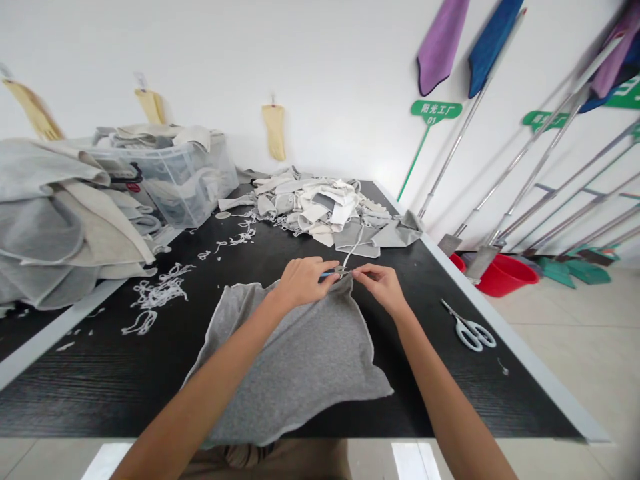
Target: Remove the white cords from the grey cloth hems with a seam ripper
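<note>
Cloth (300,353) of grey knit lies mid-frame on the black worktop (125,380). Left hand (300,280) has its grip closed on small snips (340,271) at the top edge. Right hand (383,283) pinches that edge alongside.

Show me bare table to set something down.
Near left: bare table between the thread scraps and the grey cloth. Near right: a patch this side of the scissors. Crowded: cloth pile at the far end, bin and fabric stack at left, and the cloth's far edge, where the left hand holds snips and the right hand pinches it.
</note>
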`<state>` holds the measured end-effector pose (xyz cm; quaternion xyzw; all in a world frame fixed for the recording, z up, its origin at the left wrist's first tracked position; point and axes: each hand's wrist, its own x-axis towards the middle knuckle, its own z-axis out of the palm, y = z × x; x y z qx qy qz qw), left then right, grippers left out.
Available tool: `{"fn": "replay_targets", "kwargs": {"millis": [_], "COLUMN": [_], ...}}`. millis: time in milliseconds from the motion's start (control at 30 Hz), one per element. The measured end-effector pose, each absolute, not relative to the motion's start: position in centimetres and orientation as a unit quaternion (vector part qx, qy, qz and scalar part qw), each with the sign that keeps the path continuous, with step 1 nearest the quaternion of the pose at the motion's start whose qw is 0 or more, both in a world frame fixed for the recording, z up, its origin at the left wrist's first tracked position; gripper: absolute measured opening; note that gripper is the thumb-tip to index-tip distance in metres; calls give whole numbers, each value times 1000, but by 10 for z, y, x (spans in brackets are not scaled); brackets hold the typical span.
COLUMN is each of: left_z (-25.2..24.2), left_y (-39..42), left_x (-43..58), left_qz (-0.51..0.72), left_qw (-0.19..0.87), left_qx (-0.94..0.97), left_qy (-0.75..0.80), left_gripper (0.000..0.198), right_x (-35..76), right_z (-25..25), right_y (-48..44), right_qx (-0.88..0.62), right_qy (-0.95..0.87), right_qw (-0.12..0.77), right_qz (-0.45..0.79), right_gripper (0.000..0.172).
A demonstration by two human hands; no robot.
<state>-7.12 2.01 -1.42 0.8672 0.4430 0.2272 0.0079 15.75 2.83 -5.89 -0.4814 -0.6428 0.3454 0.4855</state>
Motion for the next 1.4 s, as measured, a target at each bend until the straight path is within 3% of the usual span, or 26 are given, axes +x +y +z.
{"fn": "replay_targets", "kwargs": {"millis": [567, 933, 1400], "left_z": [-28, -40, -44], "left_y": [31, 39, 37], "left_x": [-61, -51, -48], "left_qz": [219, 253, 288], "left_qw": [-22, 49, 56], "left_qx": [900, 889, 889], "left_qy": [375, 378, 352], "left_gripper": [36, 31, 27], "right_x": [146, 146, 149], "right_z": [-48, -49, -50], "right_y": [18, 18, 20], "right_qx": [-490, -487, -479], "right_qy": [-698, -706, -703], "right_qw": [475, 468, 477], "right_qz": [219, 212, 221], "right_gripper": [18, 16, 16]}}
